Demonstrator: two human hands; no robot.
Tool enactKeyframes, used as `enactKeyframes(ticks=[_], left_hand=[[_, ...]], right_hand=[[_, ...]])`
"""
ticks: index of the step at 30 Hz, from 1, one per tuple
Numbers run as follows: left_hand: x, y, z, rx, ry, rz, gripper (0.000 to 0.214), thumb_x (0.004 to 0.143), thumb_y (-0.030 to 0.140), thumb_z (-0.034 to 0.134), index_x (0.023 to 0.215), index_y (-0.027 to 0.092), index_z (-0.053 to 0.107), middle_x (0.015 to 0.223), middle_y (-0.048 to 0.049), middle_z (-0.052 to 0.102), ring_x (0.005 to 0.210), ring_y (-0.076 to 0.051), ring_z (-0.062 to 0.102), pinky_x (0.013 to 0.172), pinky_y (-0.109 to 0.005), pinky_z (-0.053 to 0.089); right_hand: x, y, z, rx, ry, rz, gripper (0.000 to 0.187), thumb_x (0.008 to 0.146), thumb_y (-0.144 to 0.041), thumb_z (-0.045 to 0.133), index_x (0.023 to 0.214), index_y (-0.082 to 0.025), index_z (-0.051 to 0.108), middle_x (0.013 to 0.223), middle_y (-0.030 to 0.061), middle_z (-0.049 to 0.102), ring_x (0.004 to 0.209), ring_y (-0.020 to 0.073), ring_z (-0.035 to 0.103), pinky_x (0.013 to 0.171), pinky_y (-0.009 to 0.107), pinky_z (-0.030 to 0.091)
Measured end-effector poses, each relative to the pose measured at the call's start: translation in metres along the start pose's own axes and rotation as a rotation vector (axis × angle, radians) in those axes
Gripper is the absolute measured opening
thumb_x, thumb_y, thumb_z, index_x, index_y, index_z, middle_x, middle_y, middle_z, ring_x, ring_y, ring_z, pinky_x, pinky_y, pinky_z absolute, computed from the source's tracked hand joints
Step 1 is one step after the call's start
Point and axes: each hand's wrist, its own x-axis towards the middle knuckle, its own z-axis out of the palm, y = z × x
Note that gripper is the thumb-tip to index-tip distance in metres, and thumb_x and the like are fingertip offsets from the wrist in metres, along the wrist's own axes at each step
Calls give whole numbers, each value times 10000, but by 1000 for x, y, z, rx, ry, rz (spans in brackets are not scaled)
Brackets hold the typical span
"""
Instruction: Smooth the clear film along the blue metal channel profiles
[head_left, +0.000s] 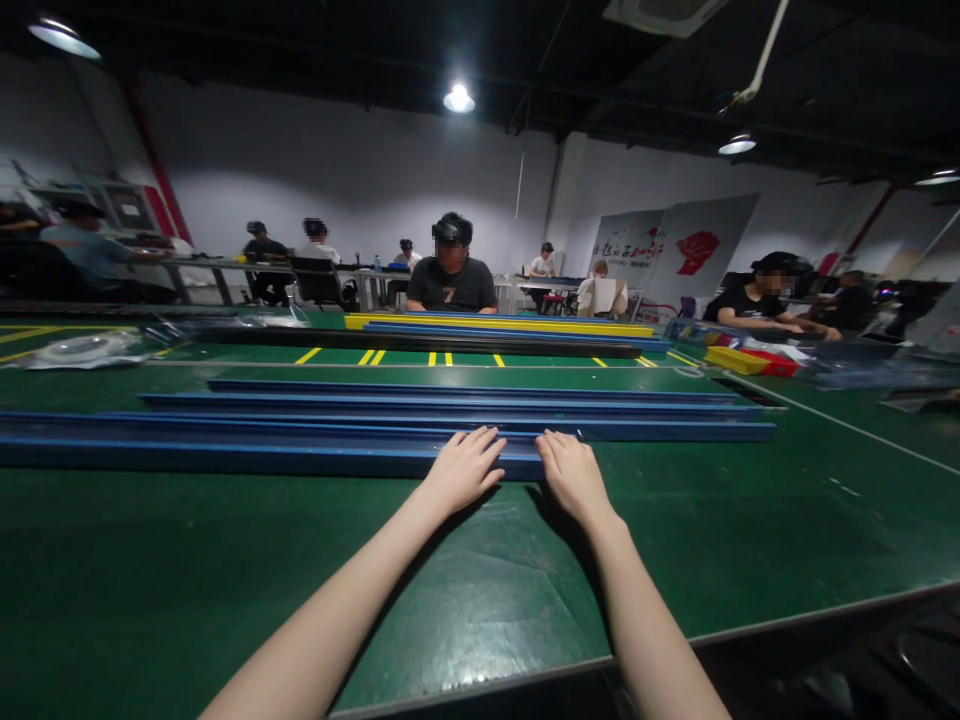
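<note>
Several long blue strips lie side by side across the green table, running left to right. My left hand rests palm down on the right end of the nearest blue strip, fingers stretched flat. My right hand lies just beside it at that strip's end, fingers curled down over the edge of the strip behind. Neither hand lifts anything.
More strips, yellow, blue and black, lie farther back. A person sits facing me across the table, another person at the right. Red and yellow pieces sit at the right; clear plastic at the left. The table's front edge is near.
</note>
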Motion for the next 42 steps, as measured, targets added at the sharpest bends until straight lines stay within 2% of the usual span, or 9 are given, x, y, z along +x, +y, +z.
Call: enactKeyframes(ticks=[7, 13, 19, 24, 28, 33, 38, 42], left_hand=[[-4, -6, -10, -37, -44, -101, 442, 839, 499, 359, 1189, 248, 461, 1292, -37, 456, 1178, -221, 407, 927, -408, 329], [-2, -13, -21, -68, -42, -186, 464, 863, 529, 239, 1066, 240, 539, 1183, -27, 552, 1069, -203, 489, 865, -372, 346], [0, -16, -33, -26, -60, -328, 507, 870, 518, 208, 875, 201, 605, 993, -51, 631, 940, -220, 543, 808, -361, 352], [1, -21, -41, 4, -102, -496, 514, 887, 469, 201, 869, 179, 625, 945, -77, 641, 906, -224, 570, 752, -330, 375], [-1, -22, -40, 46, -81, -559, 513, 892, 449, 211, 847, 165, 635, 912, -85, 645, 867, -229, 586, 729, -333, 380], [-6, -14, -31, 102, 15, -487, 500, 887, 447, 230, 851, 137, 620, 917, -122, 623, 875, -246, 564, 751, -366, 363], [-8, -3, -18, 72, 47, -309, 430, 893, 419, 250, 980, 157, 579, 1034, -104, 597, 980, -225, 521, 785, -340, 363], [-9, 2, -7, 60, 62, -231, 437, 876, 459, 278, 1085, 175, 538, 1135, -100, 563, 1075, -250, 474, 837, -363, 362]], right_hand=[[1, -6, 0, 82, 14, -18, 363, 900, -307, 264, 997, -186, 593, 1118, 61, 595, 1059, 170, 500, 860, 305, 344], [13, 1, -7, -68, -16, -16, 305, 874, -331, 332, 873, -203, 609, 954, 41, 643, 916, 171, 552, 736, 278, 360], [18, 16, -14, -166, -2, 10, 394, 886, -349, 282, 760, -203, 626, 832, 41, 659, 821, 163, 579, 645, 247, 359], [19, 31, -13, -76, 20, 103, 454, 893, -374, 247, 734, -207, 637, 821, 35, 665, 814, 157, 585, 638, 236, 363], [17, 40, -6, 41, 70, 140, 471, 892, -393, 237, 754, -212, 649, 810, 31, 665, 808, 157, 583, 658, 240, 375], [8, 37, 4, 67, 153, 24, 439, 885, -378, 265, 778, -194, 649, 814, 44, 664, 827, 161, 564, 701, 248, 377], [0, 24, 5, 30, 106, -138, 354, 878, -339, 315, 930, -179, 626, 1018, 50, 638, 964, 164, 527, 797, 267, 344], [0, 18, 1, -31, 90, -142, 346, 888, -314, 299, 924, -179, 616, 1022, 49, 633, 961, 155, 522, 805, 274, 309]])
